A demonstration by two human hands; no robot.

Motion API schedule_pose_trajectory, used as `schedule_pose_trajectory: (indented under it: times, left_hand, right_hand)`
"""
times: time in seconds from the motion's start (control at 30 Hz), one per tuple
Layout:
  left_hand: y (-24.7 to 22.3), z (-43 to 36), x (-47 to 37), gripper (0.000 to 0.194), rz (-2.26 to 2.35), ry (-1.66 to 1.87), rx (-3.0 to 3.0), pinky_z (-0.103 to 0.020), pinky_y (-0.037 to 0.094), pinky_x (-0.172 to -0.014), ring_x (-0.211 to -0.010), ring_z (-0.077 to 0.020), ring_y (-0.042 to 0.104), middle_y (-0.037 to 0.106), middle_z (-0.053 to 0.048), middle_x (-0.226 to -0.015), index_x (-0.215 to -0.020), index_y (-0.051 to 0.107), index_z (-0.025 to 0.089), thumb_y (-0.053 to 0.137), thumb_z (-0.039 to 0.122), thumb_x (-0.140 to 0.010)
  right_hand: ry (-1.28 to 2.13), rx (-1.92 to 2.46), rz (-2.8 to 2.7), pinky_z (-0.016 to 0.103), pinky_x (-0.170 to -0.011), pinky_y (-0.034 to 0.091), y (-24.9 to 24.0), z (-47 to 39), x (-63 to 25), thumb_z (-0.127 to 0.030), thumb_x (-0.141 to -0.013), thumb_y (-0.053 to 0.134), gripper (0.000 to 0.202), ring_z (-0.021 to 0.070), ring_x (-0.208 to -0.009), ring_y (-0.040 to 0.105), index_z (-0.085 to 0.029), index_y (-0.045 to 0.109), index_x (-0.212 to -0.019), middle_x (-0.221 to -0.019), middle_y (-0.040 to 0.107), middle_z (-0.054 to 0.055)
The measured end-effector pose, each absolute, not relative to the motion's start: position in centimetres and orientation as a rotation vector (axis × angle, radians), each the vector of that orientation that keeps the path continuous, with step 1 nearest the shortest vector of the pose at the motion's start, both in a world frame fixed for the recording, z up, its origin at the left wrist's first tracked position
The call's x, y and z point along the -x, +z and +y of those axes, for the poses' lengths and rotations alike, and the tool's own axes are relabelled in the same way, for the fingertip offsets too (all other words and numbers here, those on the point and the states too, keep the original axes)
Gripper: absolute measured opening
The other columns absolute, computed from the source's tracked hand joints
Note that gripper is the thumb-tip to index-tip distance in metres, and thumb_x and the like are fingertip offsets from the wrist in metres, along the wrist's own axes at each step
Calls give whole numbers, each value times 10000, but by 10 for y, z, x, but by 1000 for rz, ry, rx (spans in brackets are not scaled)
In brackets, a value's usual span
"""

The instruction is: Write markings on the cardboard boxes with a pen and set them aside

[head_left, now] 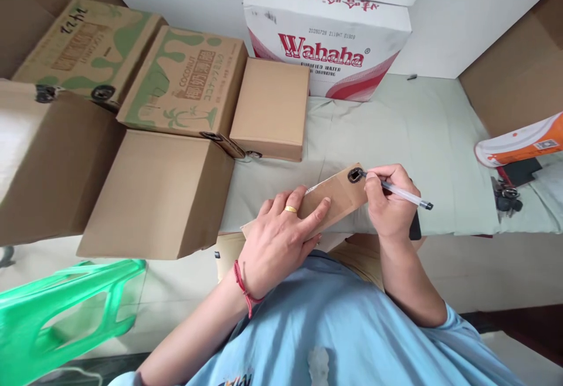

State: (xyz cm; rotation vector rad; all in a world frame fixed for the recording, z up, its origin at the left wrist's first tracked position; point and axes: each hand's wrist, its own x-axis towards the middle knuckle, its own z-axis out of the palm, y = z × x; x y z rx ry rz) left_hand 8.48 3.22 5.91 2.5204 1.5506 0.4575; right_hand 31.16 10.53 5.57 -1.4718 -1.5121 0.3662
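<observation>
My left hand (281,230) lies across a narrow brown cardboard piece (341,198), gripping it at an angle by the near edge of the table. I cannot tell whether it is flat or one side of a small box. Near its right end is a thick black inked ring (355,175) around a dark centre. In my right hand (393,201) is a clear pen (407,195) with a black end. Its tip meets the cardboard at the right side of the ring. The thumb and fingers close around the barrel.
Coconut cartons (176,81), a plain box (270,104) and open flaps (145,192) stand left. A Wahaba-style white carton, printed Wahaha (325,46), is behind. An orange-white container (521,142) and keys (508,195) lie right. A green stool (65,310) stands lower left.
</observation>
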Motion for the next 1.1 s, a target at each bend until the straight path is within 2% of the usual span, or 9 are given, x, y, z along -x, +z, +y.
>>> schedule_pose_trajectory:
  times: [0.27, 0.5, 0.67, 0.9, 1.1]
  left_hand:
    - [61, 33, -85, 618, 1558, 450, -2494, -532, 581, -933, -1189, -389, 631, 609, -207, -1541, -1575, 616, 333, 760, 294, -975]
    - [65, 34, -86, 609, 1560, 373, -2535, -527, 586, -935, -1193, -385, 633, 604, -224, -1540, -1590, 619, 312, 758, 332, -998]
    - [72, 34, -88, 593, 1570, 250, -2506, -543, 596, -965, -1225, -392, 642, 592, -232, -1567, -1607, 620, 316, 733, 332, -1025]
    - [74, 35, -89, 628, 1566, 198, -2459, -562, 604, -964, -1215, -398, 651, 581, -226, -1597, -1631, 602, 344, 740, 320, -1018]
    - [75, 35, -89, 630, 1568, 186, -2465, -563, 606, -963, -1207, -396, 654, 586, -231, -1583, -1629, 603, 332, 749, 328, -1016]
  right_hand:
    - [350, 1458, -1616, 284, -583, 518, 59, 106, -311, -301, -979, 681, 113, 151, -581, 638, -261, 698, -875, -719, 736, -15]
    - [329, 1423, -1695, 266, -570, 517, 56, 105, -315, -321, -979, 676, 122, 143, -576, 636, -253, 721, -889, -716, 740, -18]
    - [325, 1347, -1766, 240, -553, 472, 59, 104, -316, -252, -959, 672, 104, 110, -523, 567, -239, 720, -867, -648, 682, -52]
    - [372, 1417, -1699, 254, -516, 429, 62, 101, -321, -214, -871, 656, 98, 111, -490, 503, -244, 677, -780, -598, 625, -63]
    - [387, 1454, -1532, 271, -598, 499, 55, 104, -325, -277, -951, 663, 107, 142, -595, 632, -235, 713, -867, -689, 703, -31]
